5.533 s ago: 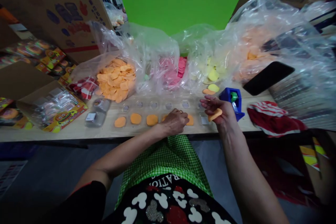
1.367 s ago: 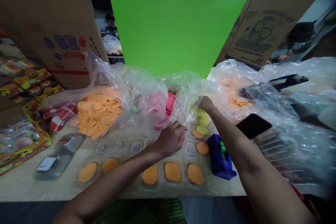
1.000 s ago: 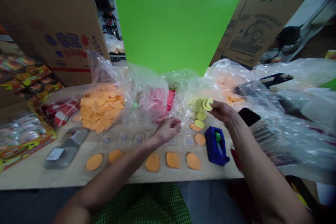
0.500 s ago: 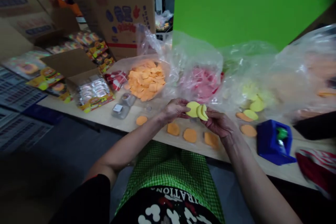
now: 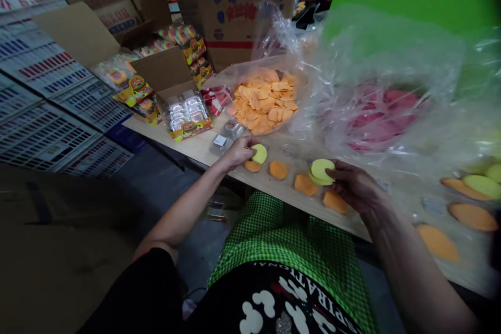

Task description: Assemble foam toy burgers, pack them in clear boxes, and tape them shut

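Yellow disc (image 5: 259,153) pinched (fingertips) in left hand (image 5: 238,152).

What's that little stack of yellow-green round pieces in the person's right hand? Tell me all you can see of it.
The small stack of yellow-green round discs looks like thin, soft, matte foam-like slices, flat and slightly oval. At least two lie one on another, edges a little offset, tilted slightly. The right hand pinches them at its fingertips, just above the row of orange round discs on the wooden table. How many pieces the stack holds is unclear.
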Motion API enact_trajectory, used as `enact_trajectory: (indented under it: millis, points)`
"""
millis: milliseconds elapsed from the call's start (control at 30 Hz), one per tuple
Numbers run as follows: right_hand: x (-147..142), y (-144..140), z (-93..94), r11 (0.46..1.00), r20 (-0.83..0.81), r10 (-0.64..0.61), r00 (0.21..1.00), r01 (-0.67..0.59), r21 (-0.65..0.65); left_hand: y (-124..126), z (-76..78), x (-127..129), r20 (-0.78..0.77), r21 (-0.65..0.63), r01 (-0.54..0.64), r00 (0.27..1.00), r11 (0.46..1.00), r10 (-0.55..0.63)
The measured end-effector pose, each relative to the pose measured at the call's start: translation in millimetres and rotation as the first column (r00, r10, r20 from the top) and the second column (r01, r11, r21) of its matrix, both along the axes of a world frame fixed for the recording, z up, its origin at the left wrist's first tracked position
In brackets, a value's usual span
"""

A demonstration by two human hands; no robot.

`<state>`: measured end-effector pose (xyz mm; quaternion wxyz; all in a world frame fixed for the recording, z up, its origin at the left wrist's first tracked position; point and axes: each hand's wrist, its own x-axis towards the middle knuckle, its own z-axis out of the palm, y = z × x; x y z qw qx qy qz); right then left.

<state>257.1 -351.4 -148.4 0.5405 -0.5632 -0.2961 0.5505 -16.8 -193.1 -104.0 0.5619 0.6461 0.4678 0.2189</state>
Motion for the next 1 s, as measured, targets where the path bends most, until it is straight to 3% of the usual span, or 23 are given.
enact_trajectory:
  millis: [100,200,300,433,567,633,700,800,900,1000]
  points:
    - [-12.2,1.5,1.5,1.0,-0.006,-0.009,1.0,0.009,-0.016,3.4,-1.5,-6.2,-0.035,0.059,0.072,0.997,0.996,-0.07]
    - [-22.5,0.9,3.7,0.998,-0.043,-0.033,0.999,0.031,-0.049,7.0,-9.4,-9.1,-0.24,0.177,0.165,0.963,0.97,-0.12]
    - [-28.4,-0.4,4.7,0.998,-0.053,-0.035,0.998,0.032,-0.059,7.5,-21.3,-10.0,-0.409,0.328,0.201,0.911,0.923,-0.053]
    - [-27.1,-2.2,4.4,0.994,-0.067,-0.06,0.996,0.053,-0.099,5.8,-24.4,-12.5,-0.432,0.431,0.172,0.901,0.886,0.035]
    - [-20.2,-3.4,6.3,0.994,-0.081,-0.063,0.995,0.055,-0.092,7.6,-9.8,-8.5,-0.298,0.431,0.084,0.953,0.898,0.054]
    - [-17.7,-2.9,8.1,0.997,-0.056,-0.046,0.997,0.043,-0.061,7.0,-4.8,0.9,-0.12,0.315,0.079,0.992,0.946,-0.043]
    - [-16.9,-2.6,9.8,0.999,-0.02,-0.036,0.999,0.035,-0.033,4.4,-5.9,14.7,0.006,0.164,0.195,0.98,0.967,-0.199]
    - [-18.2,-4.7,11.4,0.998,-0.02,-0.046,0.999,0.046,-0.035,-1.9,-17.3,36.3,-0.137,0.184,0.338,0.939,0.923,-0.316]
    - [-18.2,-10.2,10.9,0.995,-0.055,-0.074,0.996,0.071,-0.065,-7.6,-30.8,48.1,-0.352,0.324,0.368,0.902,0.872,-0.249]
    - [-14.8,-15.3,8.7,0.993,-0.083,-0.1,0.992,0.094,-0.068,-13.1,-36.9,48.2,-0.407,0.38,0.381,0.887,0.843,-0.217]
